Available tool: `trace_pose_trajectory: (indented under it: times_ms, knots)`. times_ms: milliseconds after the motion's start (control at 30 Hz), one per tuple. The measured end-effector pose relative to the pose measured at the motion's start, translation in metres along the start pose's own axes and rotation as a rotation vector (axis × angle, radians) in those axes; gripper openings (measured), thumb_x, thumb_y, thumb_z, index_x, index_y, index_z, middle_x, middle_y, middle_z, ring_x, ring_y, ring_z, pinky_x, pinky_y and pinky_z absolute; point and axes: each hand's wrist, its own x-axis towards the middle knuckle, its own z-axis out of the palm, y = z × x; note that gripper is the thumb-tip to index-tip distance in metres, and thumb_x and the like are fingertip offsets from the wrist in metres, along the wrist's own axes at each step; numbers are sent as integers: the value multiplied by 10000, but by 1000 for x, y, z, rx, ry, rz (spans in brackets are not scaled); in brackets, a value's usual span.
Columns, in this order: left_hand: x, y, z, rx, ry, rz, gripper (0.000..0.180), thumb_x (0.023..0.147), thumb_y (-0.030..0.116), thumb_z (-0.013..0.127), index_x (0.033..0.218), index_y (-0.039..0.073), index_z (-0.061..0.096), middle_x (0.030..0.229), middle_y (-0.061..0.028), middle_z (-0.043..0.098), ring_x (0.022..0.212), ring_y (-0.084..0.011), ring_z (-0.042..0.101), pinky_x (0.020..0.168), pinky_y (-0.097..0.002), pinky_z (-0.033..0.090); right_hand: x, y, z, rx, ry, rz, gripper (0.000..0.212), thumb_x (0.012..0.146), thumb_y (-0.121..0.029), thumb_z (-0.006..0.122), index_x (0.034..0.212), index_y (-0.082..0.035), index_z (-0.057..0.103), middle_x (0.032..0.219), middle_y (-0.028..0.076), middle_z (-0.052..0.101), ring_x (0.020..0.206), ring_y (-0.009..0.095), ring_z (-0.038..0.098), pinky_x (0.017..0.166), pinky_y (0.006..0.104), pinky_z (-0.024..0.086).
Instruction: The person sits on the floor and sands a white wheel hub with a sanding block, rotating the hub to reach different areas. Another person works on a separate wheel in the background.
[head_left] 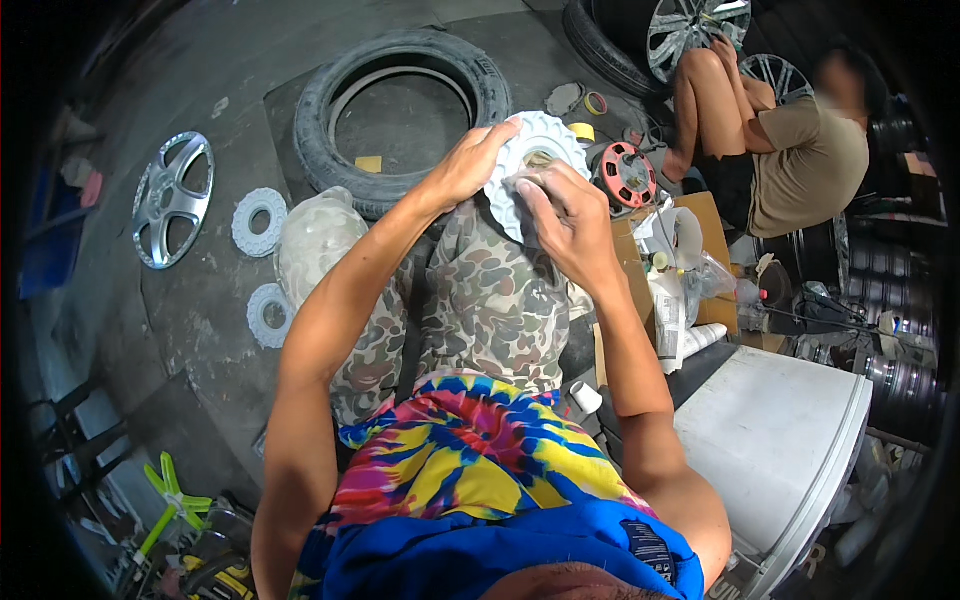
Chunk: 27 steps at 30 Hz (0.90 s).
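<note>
Above my knees I hold a pale grey-white ring-shaped part (pixel 558 132) with a scalloped rim and a round hole in its middle. My left hand (pixel 478 163) is closed on the ring's left edge, thumb across the upper rim. Bent over the ring's face, my right hand (pixel 572 208) has its fingers drawn together near the hole's edge. Whatever those fingers may pinch is hidden. Two similar pale rings, an upper one (pixel 241 224) and a lower one (pixel 256 318), lie on the floor to my left.
A black tyre (pixel 318 110) lies ahead, a silver five-spoke wheel cover (pixel 150 205) far left. Right of me are a red cable reel (pixel 610 178), a cardboard box (pixel 708 215) and a white panel (pixel 765 440). A co-worker (pixel 810 165) sits at upper right, handling a wheel (pixel 672 42).
</note>
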Motion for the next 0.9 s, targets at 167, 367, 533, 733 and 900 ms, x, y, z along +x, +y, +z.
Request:
trace_pose_trajectory:
  times_ms: [167,367,533,733,900]
  knots:
    - [-10,4,1,93,94,51,603,1208,466,475,1250,-63,763,1086,-56,782,993,-132,675,953,-314,538,11,9,8,-68,-124,17,135,1039,-85,758,1107,21,806,940,172,713,838,329,699,801,418,543]
    - [2,-3,-2,-74,-55,-35,701,1237,556,402,1188,-33,779,1058,-38,766,965,-97,651,924,-294,542,13,20,-18,115,-113,59,134,1035,-60,754,1118,12,831,911,128,731,826,223,702,784,372,545]
    - [0,-6,-1,110,-10,24,805,1241,620,315,1194,-33,785,1094,-60,777,1020,-119,674,966,-316,548,26,25,9,-203,10,-148,108,993,-34,777,1080,21,810,933,144,723,824,287,705,764,393,545]
    - [7,-3,-6,77,-96,-40,808,1248,601,289,1217,-27,797,1114,-100,803,1036,-151,705,998,-336,555,28,28,-17,0,-92,8,124,1013,-69,776,1085,27,804,927,152,718,834,329,706,785,417,548]
    - [16,-10,-21,20,-225,-146,815,1248,601,291,1250,-32,806,1052,-107,824,972,-150,736,958,-334,581,39,36,3,-98,49,-32,151,1017,-78,762,1097,46,791,939,199,719,850,397,705,808,435,549]
